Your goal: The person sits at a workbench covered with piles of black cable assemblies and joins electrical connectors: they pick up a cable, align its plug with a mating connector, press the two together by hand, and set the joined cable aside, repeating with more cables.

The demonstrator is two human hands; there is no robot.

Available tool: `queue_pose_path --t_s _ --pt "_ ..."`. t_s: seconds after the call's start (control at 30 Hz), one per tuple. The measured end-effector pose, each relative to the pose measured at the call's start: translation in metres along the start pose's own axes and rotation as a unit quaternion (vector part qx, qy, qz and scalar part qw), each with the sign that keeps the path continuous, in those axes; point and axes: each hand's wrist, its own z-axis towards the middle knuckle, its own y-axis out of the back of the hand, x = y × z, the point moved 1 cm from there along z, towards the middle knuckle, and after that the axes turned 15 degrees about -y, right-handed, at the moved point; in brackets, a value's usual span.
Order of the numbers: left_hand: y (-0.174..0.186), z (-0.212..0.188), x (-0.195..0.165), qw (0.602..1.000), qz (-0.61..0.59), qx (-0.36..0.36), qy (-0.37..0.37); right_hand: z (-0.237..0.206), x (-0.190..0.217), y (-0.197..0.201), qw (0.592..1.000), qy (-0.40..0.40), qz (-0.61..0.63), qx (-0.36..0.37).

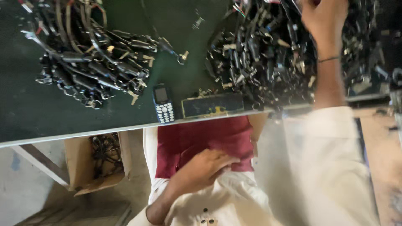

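Observation:
My right hand [324, 19] reaches across the dark green table [50, 113] into a big heap of black cables and metal connectors [259, 54] at the far right. Its fingers are buried in the heap and cut off by the frame's top edge, so their grip is hidden. A thin dark band circles that wrist, and a white sleeve covers the forearm. My left hand [205, 165] rests flat on a dark red cloth [201, 134] in my lap, below the table edge, holding nothing.
A second heap of black cables [92, 54] lies at the table's far left. A small keypad phone [163, 104] and a flat dark rectangular block [212, 104] sit at the near edge. Under the table stands an open cardboard box [83, 167] holding more cables.

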Motion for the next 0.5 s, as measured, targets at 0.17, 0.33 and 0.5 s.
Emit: queue_pose_path --t_s 0.17,0.33,0.5 --pt "-0.004 -0.003 0.005 0.991 -0.081 -0.102 0.035 0.008 -0.026 -0.023 0.995 0.101 0.016 0.019" --pt "0.006 0.0 -0.003 0.986 -0.093 -0.119 0.067 0.014 -0.078 -0.021 0.996 0.02 0.083 -0.007" --pt "0.02 0.006 -0.022 0.965 -0.044 -0.256 0.03 -0.044 -0.031 0.107 0.943 -0.128 0.305 0.026"
